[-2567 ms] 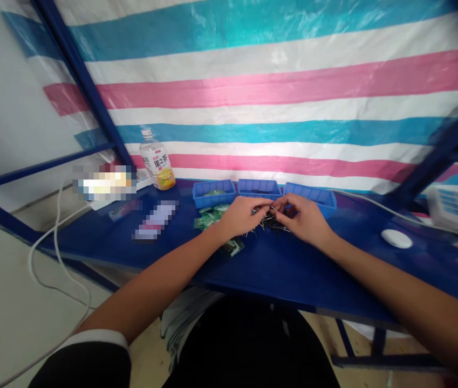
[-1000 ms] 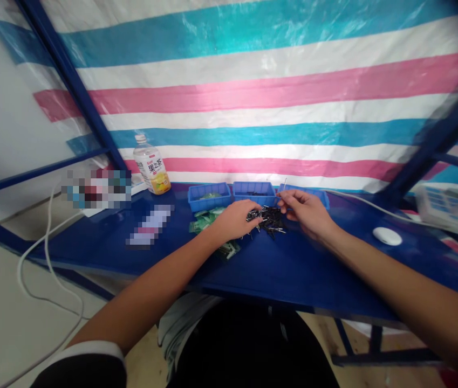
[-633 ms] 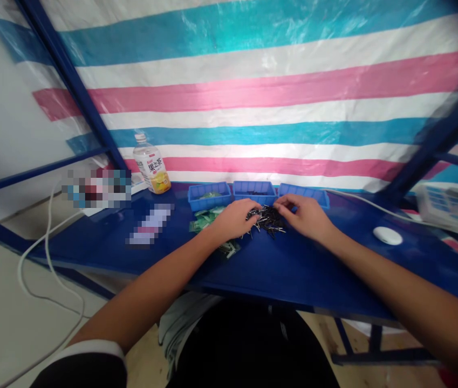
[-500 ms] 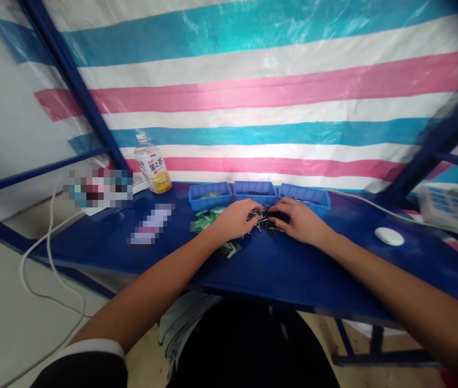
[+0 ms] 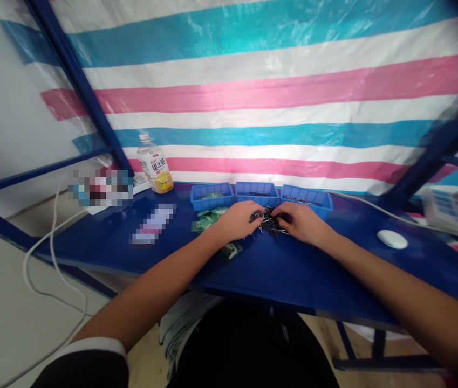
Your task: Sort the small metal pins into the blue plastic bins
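A loose pile of small dark and silver screw-like pieces (image 5: 268, 221) lies on the blue table between my hands. My left hand (image 5: 240, 220) curls round the pile's left side, with thumb and fingers closed about some silver pieces. From the right, my right hand (image 5: 305, 222) bends its fingers into the dark pieces, thumb near the index finger. Its fingertips are partly hidden. Left of the pile lie green packets (image 5: 208, 218). A clear bag of pale small parts (image 5: 232, 249) sits below my left wrist.
Three blue bins stand behind my hands: a left bin (image 5: 211, 203), a middle bin (image 5: 256, 199) and a right bin (image 5: 320, 207) holding thin pieces. A drink bottle (image 5: 158, 167) stands at the back left. A white round object (image 5: 392, 238) and a clear plastic box (image 5: 455, 213) are on the right.
The view has shifted slightly. My right hand's fingers have moved a little within the dark pieces; my left hand keeps nearly the same place at the pile.
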Tool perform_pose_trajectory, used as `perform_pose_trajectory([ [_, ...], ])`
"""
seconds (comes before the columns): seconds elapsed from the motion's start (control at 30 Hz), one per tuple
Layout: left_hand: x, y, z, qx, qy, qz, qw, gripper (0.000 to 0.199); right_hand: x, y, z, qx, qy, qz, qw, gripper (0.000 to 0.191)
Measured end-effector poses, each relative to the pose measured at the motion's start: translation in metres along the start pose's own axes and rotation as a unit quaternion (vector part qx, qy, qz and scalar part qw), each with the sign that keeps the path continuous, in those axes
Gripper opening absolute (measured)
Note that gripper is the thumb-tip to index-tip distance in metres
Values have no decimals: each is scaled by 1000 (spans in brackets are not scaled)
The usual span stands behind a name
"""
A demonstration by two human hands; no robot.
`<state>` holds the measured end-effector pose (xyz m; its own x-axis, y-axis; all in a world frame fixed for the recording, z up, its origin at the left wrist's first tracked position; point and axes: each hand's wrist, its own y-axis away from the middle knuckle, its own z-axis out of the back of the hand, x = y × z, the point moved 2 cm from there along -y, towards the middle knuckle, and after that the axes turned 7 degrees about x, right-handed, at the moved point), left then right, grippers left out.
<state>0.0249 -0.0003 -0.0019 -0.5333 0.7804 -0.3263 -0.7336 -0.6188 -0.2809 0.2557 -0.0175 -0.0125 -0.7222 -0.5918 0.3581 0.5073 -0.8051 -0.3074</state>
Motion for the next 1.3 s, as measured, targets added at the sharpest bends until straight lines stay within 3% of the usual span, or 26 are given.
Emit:
perform_pose_trajectory([
  [0.3, -3, 1, 0, -13, -8, 2, 1000, 23, -1, 0, 2, -22, -54, -25, 998, 15],
  [0.6, -4, -2, -3, -15, 5, -3, 1000, 30, 9, 5, 7, -86, -100, -37, 991, 11],
  [0.77, -8, -3, -1, -18, 59, -25, 998, 28, 11, 6, 4, -111, -230, -44, 966, 28],
  [0.9, -10, -4, 4, -35, 145, -2, 989, 23, 11, 5, 5, -124, -311, -57, 941, 47],
  [1.1, -13, -4, 11, -71, 138, -8, 988, 17, 11, 3, 6, -120, -321, -64, 937, 51],
  [1.3, -19, -4, 14, -72, 122, -17, 990, 20, 16, 6, -1, -85, -253, -58, 962, 36],
])
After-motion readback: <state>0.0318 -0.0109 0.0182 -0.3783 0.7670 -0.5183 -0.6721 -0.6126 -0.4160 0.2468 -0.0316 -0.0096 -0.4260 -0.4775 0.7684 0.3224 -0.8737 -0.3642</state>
